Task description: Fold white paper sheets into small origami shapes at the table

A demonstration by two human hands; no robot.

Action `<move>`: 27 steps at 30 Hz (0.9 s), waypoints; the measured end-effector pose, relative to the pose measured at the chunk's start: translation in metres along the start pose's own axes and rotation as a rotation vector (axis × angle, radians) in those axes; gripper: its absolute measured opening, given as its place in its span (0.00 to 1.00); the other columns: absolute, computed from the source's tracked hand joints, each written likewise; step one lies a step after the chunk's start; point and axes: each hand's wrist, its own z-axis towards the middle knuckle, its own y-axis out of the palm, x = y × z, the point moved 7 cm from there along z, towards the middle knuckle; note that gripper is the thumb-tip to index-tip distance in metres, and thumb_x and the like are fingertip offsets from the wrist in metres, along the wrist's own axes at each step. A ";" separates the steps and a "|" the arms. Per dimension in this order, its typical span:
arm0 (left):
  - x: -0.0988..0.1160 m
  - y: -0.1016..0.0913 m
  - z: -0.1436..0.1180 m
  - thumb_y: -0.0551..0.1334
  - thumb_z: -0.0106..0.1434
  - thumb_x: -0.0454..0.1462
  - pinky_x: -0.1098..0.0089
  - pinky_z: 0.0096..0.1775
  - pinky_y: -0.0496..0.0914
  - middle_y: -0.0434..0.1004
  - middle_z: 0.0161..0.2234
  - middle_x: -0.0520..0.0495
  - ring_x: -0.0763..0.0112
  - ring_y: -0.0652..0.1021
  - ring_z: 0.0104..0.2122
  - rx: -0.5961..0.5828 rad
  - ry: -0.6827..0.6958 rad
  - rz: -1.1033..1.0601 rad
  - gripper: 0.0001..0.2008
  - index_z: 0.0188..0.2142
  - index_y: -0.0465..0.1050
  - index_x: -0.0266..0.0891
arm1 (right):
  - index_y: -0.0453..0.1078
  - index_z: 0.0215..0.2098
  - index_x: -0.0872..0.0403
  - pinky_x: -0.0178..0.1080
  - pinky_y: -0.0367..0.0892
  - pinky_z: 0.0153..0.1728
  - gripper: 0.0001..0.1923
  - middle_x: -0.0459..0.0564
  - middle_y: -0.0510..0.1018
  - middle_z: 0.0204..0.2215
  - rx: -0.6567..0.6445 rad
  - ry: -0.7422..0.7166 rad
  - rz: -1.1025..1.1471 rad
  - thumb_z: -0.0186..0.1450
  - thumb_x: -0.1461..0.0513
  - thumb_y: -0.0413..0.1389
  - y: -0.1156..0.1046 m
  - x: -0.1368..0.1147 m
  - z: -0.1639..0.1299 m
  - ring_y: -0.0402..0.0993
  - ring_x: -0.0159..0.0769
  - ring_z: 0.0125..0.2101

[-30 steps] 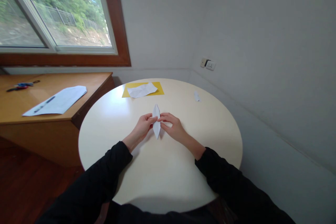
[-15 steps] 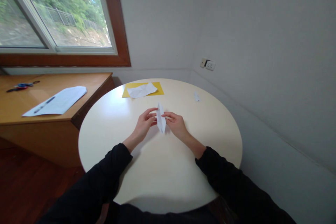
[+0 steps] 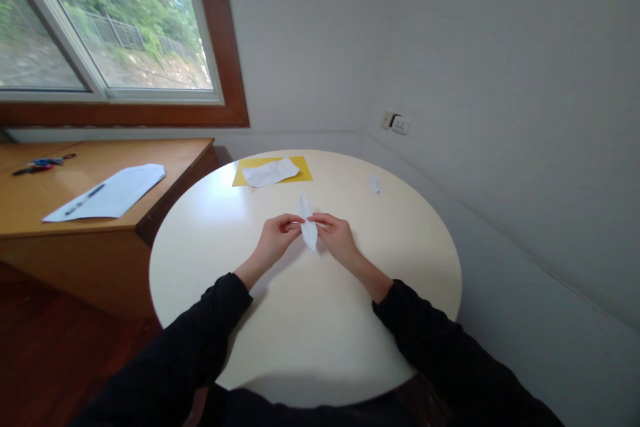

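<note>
A small folded white paper (image 3: 309,235), narrow and pointed at both ends, is held up over the round table (image 3: 300,320). On its left side my left hand (image 3: 277,237) pinches it near the middle, thumb and fingers closed on the edge. From the right, my right hand (image 3: 337,237) grips the opposite edge in the same way. The fingertips of both hands nearly meet across the paper. Its underside and the inner folds are hidden from me.
Toward the far edge a creased white sheet (image 3: 270,173) lies on a yellow sheet (image 3: 306,170). A paper scrap (image 3: 375,184) sits at the far right. Left, a wooden desk (image 3: 190,160) bears papers (image 3: 125,190), a pen (image 3: 85,199) and scissors (image 3: 46,163).
My left fingers have moved from spread along the paper's side to a pinch at its middle. The paper has turned slightly and looks narrower at the centre.
</note>
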 end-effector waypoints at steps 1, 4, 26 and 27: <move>-0.001 0.000 0.000 0.66 0.45 0.39 0.70 0.32 0.67 0.77 0.24 0.48 0.69 0.75 0.27 -0.001 -0.004 -0.014 0.10 0.28 0.74 0.36 | 0.74 0.30 0.53 0.40 0.69 0.41 0.08 0.49 0.77 0.33 -0.007 0.003 0.002 0.51 0.61 0.59 0.000 -0.001 0.000 0.74 0.37 0.38; -0.003 0.000 0.001 0.67 0.44 0.39 0.69 0.34 0.68 0.77 0.26 0.47 0.68 0.76 0.28 0.002 -0.010 -0.041 0.11 0.27 0.74 0.36 | 0.74 0.29 0.53 0.40 0.69 0.41 0.07 0.49 0.78 0.33 -0.021 0.006 -0.002 0.51 0.61 0.59 0.001 -0.003 -0.001 0.74 0.37 0.37; -0.007 -0.004 0.002 0.70 0.39 0.43 0.68 0.34 0.68 0.77 0.25 0.47 0.69 0.74 0.27 0.075 -0.056 -0.097 0.16 0.25 0.75 0.34 | 0.74 0.28 0.52 0.38 0.69 0.36 0.08 0.48 0.77 0.31 -0.031 -0.052 -0.112 0.52 0.57 0.59 0.000 -0.006 0.000 0.73 0.35 0.34; -0.007 -0.003 0.002 0.70 0.39 0.43 0.68 0.34 0.68 0.77 0.25 0.46 0.69 0.75 0.27 0.068 -0.058 -0.099 0.16 0.25 0.76 0.34 | 0.74 0.28 0.53 0.38 0.69 0.36 0.08 0.48 0.77 0.31 -0.033 -0.045 -0.116 0.52 0.57 0.59 0.000 -0.006 0.000 0.73 0.35 0.34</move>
